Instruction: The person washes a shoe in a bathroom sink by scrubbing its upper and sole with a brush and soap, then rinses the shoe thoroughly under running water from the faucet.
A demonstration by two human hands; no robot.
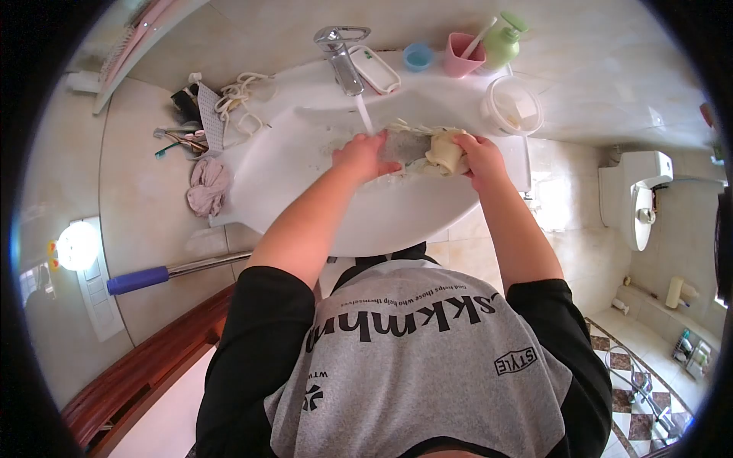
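Observation:
A cream-and-grey piece that looks like fabric (409,148) is stretched between my hands over the white sink (305,206). Its right end is a bulky cream roll, and pale ragged strips run along its edges; its exact kind I cannot make out. My left hand (363,159) grips the grey end with thumb and fingers apart around it, right at the stream from the chrome tap (342,61). My right hand (482,159) is closed around the cream roll, thumb on top. The fingertips underneath are hidden.
Along the sink's back stand a soap dish (374,70), blue cup (418,57), pink cup (464,57), green pump bottle (504,44) and clear round tub (511,105). At left lie a pinkish cloth (208,187) and a blue-handled pole (139,280). A toilet (641,200) is at right.

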